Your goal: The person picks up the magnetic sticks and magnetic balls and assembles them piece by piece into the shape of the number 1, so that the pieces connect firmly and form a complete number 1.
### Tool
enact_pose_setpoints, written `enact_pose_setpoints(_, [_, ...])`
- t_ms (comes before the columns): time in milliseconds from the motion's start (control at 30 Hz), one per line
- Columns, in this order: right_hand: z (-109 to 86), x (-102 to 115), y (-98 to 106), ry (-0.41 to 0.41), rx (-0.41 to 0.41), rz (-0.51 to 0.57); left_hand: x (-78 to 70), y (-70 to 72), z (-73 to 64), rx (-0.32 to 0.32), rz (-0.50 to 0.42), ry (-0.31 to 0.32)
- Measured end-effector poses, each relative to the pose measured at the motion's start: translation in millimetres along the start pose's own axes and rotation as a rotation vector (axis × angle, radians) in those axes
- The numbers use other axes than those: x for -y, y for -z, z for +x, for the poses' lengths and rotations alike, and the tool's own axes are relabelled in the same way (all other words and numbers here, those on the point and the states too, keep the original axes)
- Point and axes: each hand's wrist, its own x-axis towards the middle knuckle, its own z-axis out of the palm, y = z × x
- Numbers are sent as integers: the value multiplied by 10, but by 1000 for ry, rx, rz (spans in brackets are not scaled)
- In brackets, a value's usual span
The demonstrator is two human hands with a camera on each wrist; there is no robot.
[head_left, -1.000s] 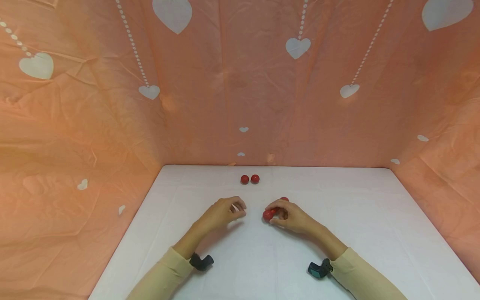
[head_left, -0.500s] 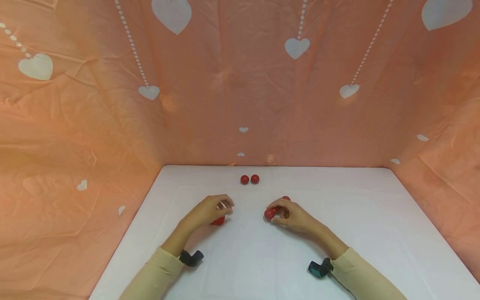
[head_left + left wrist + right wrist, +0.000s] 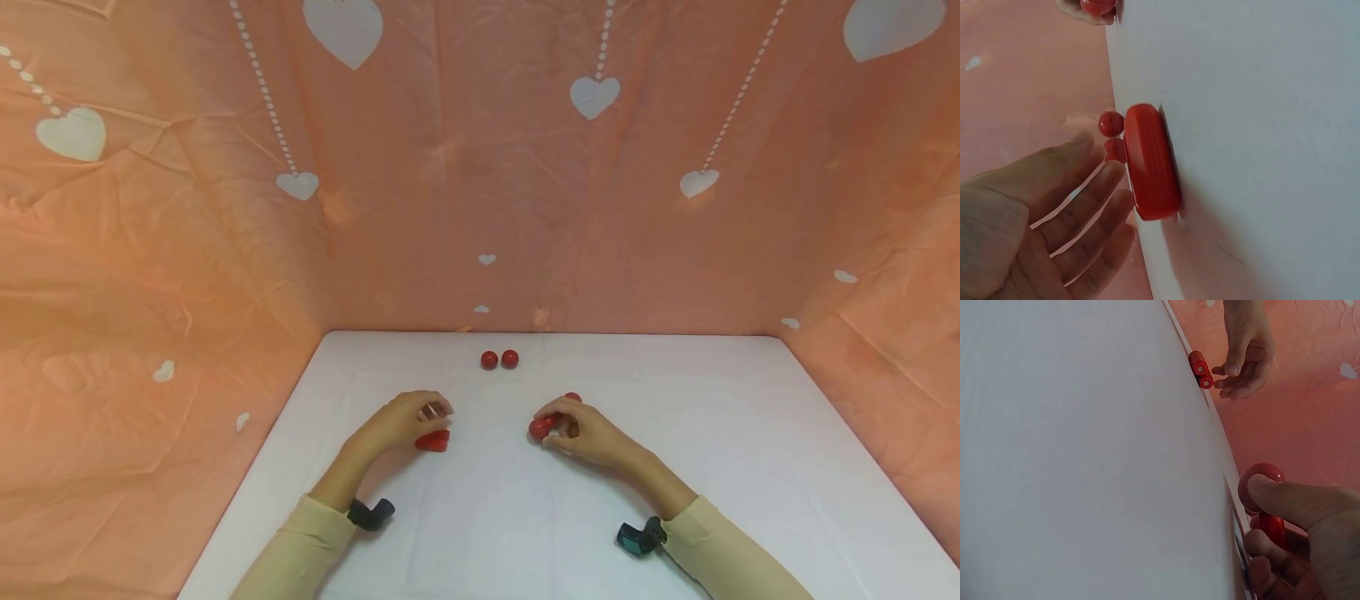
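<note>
On the left half of the white table (image 3: 495, 517), the left hand (image 3: 401, 421) is hovering loosely curved, holding nothing, just beside two red tubes (image 3: 432, 441); contact: can't tell. Right hand (image 3: 592, 433) is gripping what's looking like a red dumbbell (image 3: 1273, 529), low over the table; whether its parts are joined, can't tell. Doing this well likely means holding the right grip steady and lifting the left clear without nudging the tubes, since round things could be rolling. Left hand is partly covering the tubes, right hand hiding much of the dumbbell. Farther out, two red balls (image 3: 499, 359) are lying side by side near the back edge, heart-patterned cloth (image 3: 525, 192) hanging behind.
</note>
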Motion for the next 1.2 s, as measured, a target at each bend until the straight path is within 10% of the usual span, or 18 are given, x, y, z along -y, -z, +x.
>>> enact_pose_setpoints(1200, [-6, 20, 17, -13, 14, -9, 180, 7, -67, 12, 47, 39])
